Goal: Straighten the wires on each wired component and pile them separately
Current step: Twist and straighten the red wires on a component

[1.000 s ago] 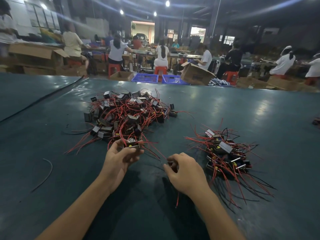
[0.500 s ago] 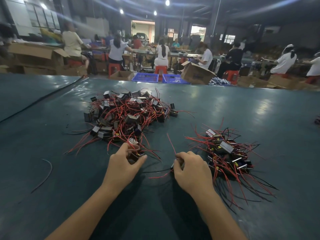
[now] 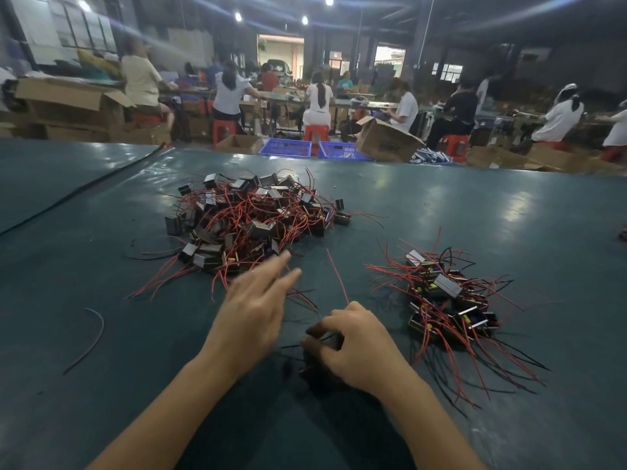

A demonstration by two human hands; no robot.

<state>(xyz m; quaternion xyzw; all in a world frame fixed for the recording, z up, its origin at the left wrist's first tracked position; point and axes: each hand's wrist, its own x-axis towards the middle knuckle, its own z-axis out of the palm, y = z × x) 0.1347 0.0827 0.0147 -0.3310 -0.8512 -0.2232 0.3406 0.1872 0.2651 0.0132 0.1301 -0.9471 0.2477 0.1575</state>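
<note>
A large tangled heap of small black wired components (image 3: 251,222) with red and black leads lies on the dark green table (image 3: 475,212). To its right lies a smaller pile (image 3: 448,300) whose wires fan out toward me. My left hand (image 3: 254,310) is blurred, fingers stretched out toward the near edge of the large heap, holding nothing. My right hand (image 3: 353,340) is curled around a dark component, mostly hidden under the fingers; one red wire (image 3: 337,276) sticks up and away from it.
A loose dark wire (image 3: 91,337) lies on the table at the left. A black cable (image 3: 84,188) runs across the far left. Beyond the table edge are cardboard boxes (image 3: 386,140), blue crates (image 3: 285,147) and several seated people at benches.
My left hand let go of its component and now reaches forward with fingers spread. My right hand stayed in place, still gripping its component, whose red wire now points straight away.
</note>
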